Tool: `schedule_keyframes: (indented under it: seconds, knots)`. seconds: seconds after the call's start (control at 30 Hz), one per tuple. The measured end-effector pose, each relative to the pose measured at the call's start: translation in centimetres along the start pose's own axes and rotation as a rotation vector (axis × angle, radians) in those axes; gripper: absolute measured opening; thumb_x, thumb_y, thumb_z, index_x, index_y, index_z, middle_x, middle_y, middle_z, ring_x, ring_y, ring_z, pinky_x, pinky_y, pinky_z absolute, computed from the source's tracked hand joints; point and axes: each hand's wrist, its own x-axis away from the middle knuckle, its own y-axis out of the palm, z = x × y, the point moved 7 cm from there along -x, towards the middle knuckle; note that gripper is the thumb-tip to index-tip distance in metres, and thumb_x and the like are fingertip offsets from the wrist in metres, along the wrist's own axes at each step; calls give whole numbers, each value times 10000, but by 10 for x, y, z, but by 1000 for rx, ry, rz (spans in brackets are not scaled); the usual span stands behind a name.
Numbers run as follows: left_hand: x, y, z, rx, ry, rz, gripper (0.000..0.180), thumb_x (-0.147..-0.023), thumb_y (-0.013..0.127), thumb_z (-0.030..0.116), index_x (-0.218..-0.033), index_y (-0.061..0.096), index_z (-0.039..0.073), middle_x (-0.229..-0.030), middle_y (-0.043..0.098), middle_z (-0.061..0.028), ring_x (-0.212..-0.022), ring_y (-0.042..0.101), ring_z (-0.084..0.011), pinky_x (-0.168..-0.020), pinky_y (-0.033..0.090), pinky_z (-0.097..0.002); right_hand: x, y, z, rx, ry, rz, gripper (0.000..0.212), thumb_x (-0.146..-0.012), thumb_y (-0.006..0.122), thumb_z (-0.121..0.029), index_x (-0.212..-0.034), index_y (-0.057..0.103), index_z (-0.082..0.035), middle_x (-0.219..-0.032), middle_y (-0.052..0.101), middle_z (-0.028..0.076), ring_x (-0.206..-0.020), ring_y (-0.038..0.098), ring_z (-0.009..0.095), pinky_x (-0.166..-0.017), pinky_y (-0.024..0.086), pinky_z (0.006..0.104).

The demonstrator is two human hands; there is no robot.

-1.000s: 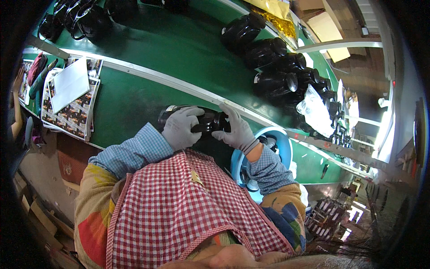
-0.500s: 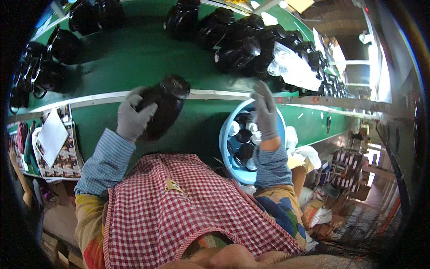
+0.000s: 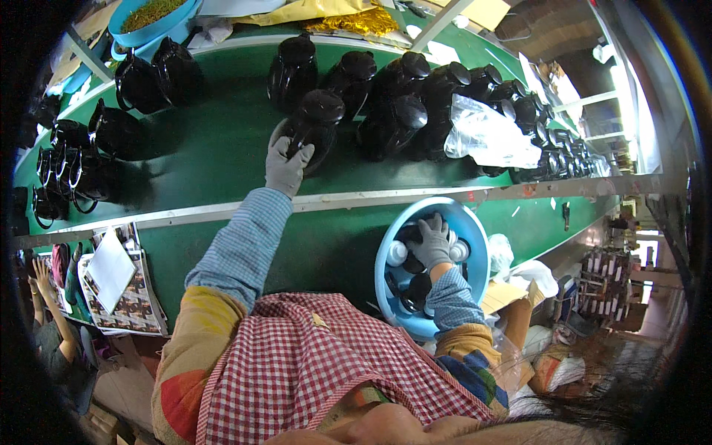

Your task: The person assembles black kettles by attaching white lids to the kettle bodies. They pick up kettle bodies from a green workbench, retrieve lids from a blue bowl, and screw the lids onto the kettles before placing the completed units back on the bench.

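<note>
My left hand (image 3: 288, 165), in a grey glove, reaches far out over the green conveyor belt (image 3: 208, 159) and grips the base of a black kettle-shaped pot (image 3: 311, 122), which sits tilted on the belt beside a row of similar black pots (image 3: 415, 89). My right hand (image 3: 432, 243), also gloved, is down inside a light blue basin (image 3: 475, 237) at my right side. Its fingers rest on the black and white lid parts (image 3: 404, 252) lying in the basin; whether it holds one I cannot tell.
More black pots with handles (image 3: 81, 159) stand at the belt's left. A crumpled clear plastic bag (image 3: 489, 137) lies among the pots on the right. A second blue basin (image 3: 152, 18) sits at the far edge. Printed sheets (image 3: 119, 285) lie at lower left.
My left hand has carried the black pot from in front of my chest out onto the belt. My right hand let go of it and dropped into the blue basin.
</note>
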Motion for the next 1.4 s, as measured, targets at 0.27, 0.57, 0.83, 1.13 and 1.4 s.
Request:
schedule_keyframes:
  seconds: [0.27, 0.57, 0.83, 1.13, 1.4]
  knots:
    - [-23, -42, -11, -307, -135, -118, 612, -936, 636, 8, -1488, 376, 53, -1455, 440, -100, -1280, 510, -198, -1060, 472, -335, -6, 14, 2, -62, -4, 217, 712, -736, 833, -361, -1381, 585, -190, -1562, 352, 149, -1403, 319, 456, -1173, 343, 500]
    - [86, -91, 21, -550, 214, -116, 667, -881, 725, 172, -1455, 434, -4, -1510, 432, -208, -1412, 422, -313, -1193, 319, -402, 37, -16, 15, -605, -46, 631, 577, -666, 860, -119, -1197, 647, -45, -1243, 587, 161, -1168, 566, 338, -1011, 500, 412]
    - [201, 32, 42, -327, 150, -914, 851, -794, 856, 252, -1493, 409, 63, -1517, 403, -197, -1418, 402, -340, -1172, 353, -449, 142, -108, -170, -864, -727, 357, 632, -737, 858, -276, -1265, 608, -36, -1298, 592, 190, -1187, 592, 367, -1027, 490, 431]
    - [183, -50, -11, -188, -382, -395, 743, -777, 852, 146, -1424, 497, 59, -1294, 601, -117, -1161, 608, -229, -1007, 507, -374, 45, -46, 48, -176, 144, 84, 1031, -739, 756, -632, -1571, 334, -194, -1590, 293, 255, -1367, 440, 466, -1086, 407, 532]
    - [184, -36, -3, -143, -378, -345, 665, -826, 799, 100, -1415, 494, 47, -1279, 597, -103, -1151, 613, -242, -994, 532, -380, 3, -10, 30, -271, 464, 65, 935, -676, 790, -667, -1424, 540, -163, -1498, 386, 98, -1375, 329, 415, -1034, 421, 612]
